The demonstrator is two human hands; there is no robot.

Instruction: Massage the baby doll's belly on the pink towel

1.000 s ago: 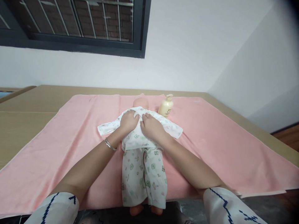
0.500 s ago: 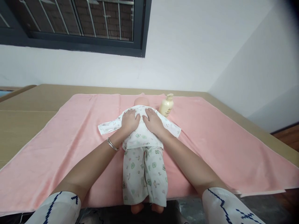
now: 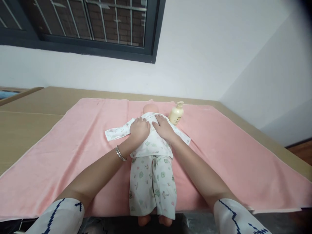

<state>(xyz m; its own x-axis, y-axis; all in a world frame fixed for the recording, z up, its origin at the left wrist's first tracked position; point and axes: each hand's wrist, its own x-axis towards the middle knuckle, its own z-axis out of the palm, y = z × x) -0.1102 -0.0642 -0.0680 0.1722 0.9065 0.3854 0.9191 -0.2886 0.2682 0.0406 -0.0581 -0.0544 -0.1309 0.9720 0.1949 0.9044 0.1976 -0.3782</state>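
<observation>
A baby doll in a white patterned top (image 3: 153,146) and white patterned trousers (image 3: 141,185) lies on a pink cloth (image 3: 219,156), its head (image 3: 150,108) away from me and its feet at the near edge. My left hand (image 3: 140,130), with a silver bangle at the wrist, rests on the left upper part of the top, fingers curled in; whether cloth is pinched in them is hidden. Flat on the right upper part of the top lies my right hand (image 3: 163,127), fingers spread and holding nothing. Both sleeves of the top stretch out sideways.
A cream pump bottle (image 3: 175,113) stands on the cloth to the right of the doll's head. The cloth covers much of a wooden surface (image 3: 31,126). Behind it are a white wall and a dark-framed window (image 3: 97,52).
The fingers of my left hand, laid out flat before, have curled in. My right hand stays spread on the top. The whole view has shifted slightly.
</observation>
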